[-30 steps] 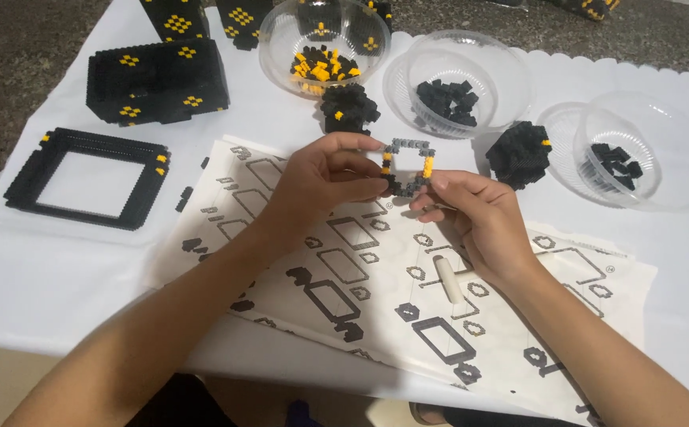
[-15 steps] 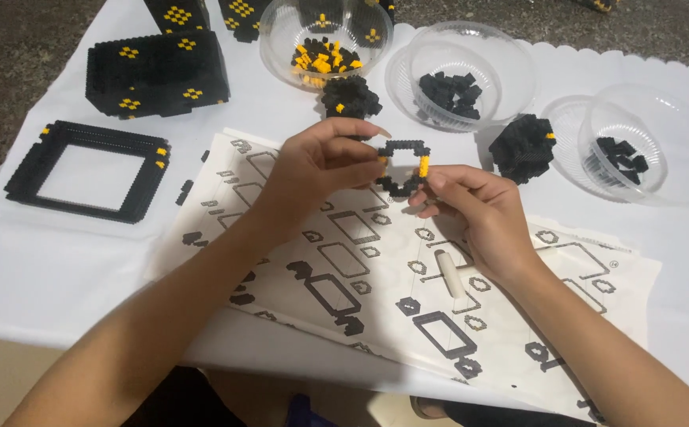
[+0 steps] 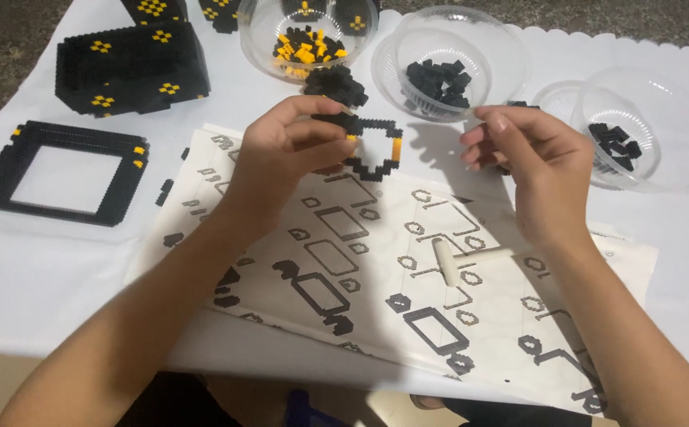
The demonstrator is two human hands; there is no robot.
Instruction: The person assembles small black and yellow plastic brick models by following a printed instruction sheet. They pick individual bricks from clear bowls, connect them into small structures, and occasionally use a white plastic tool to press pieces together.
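Observation:
My left hand pinches a small ring of black bricks with yellow bits and holds it just above the printed instruction sheet. My right hand is off to the right of the ring, apart from it, fingers loosely curled with nothing seen in them. It hovers in front of the clear bowl of black bricks and hides part of a black brick cluster behind it.
A bowl of black and yellow bricks stands at the back, another clear bowl at the right. A black square frame and a black built block lie at the left. A white tool rests on the sheet.
My right hand has let go of the brick ring and moved right. The left hand alone now holds the ring, lowered toward the sheet.

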